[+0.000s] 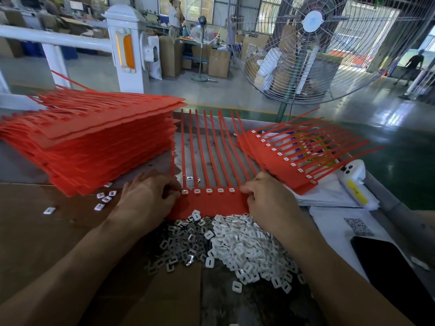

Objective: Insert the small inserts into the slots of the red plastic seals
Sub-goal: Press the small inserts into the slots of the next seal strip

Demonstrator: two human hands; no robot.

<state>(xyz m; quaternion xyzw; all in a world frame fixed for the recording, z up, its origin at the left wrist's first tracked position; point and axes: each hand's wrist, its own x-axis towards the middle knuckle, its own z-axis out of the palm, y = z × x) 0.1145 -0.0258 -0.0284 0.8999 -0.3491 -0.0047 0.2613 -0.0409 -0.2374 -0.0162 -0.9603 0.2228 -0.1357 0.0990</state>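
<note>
Factory hall behind, glossy green floor (388, 128), big standing fan (313, 43) past the far edge of the desk (26, 165), white railing post (126, 45) at left, cardboard boxes (219, 62) farther back. On the desk, left of centre, tall stack of red plastic seal sheets (94, 142); flat brown cardboard (47, 231) covering the near left part. To the right, second smaller batch of red seals (289, 158), slots along its edge filled with white inserts, tails fanned up and to the right, resting on white papers (329, 198). Between the two, one strip of red plastic seals (211, 203) lying flat, tails pointing away, five slots in view along its heads each with an insert seated. Left hand (150, 196) at the strip's left end, fingers curled and pinching its corner; right hand (268, 196) at the right end, fingers curled over the edge, gripping it likewise. Just in front of the strip, touching its near edge, heap of small inserts: white plastic ones (247, 245) on the right, metal ones (179, 245) on the left. A few loose inserts (103, 201) scattered on the cardboard beside the stack. Far right: white handheld fan (355, 182) with yellow label, paper with QR code (357, 227), black phone (395, 274) at the near edge.
</note>
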